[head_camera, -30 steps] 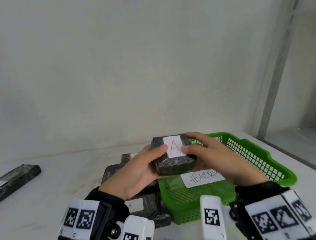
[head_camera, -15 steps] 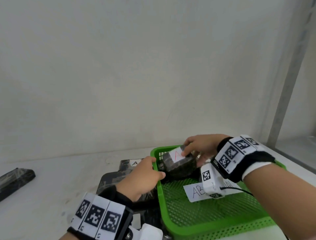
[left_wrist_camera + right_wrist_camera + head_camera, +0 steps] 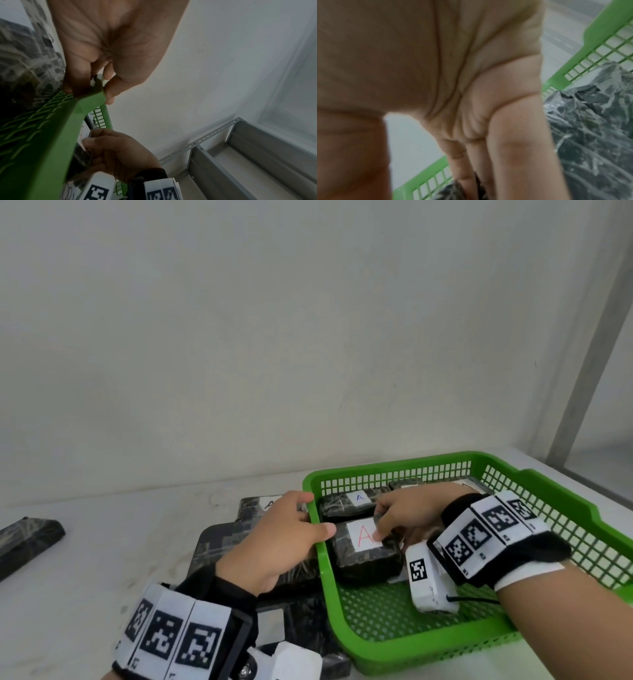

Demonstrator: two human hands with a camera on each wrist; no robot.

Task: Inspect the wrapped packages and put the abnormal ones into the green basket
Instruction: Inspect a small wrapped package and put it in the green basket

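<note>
Placement is the step in hand: the package with the red A (image 3: 366, 546) sits inside the green basket (image 3: 561, 510), at its left side in the lower centre of the head view, just in front of another wrapped package with a blue A (image 3: 346, 506). The right hand (image 3: 407, 513) reaches across the basket from the lower right of the frame, and its fingertips (image 3: 378, 534) are curled onto the top and far edge of the red-A package, so I judge that it grips the package and is setting it down. In the right wrist view the fingers bend down to dark wrapped plastic, but the contact is blurred. The left hand (image 3: 274, 539) comes from the lower left; in the left wrist view its thumb and fingers pinch the basket's left rim, so it steadies the basket. The next move probably calls for opening the right fingers and lifting the hand straight up, without dragging the package. After that, more dark wrapped packages (image 3: 239, 546) lie on the white table (image 3: 102, 542) left of the basket, and one more (image 3: 27, 539) lies well apart at the left edge of the frame; these seem to wait for inspection.
</note>
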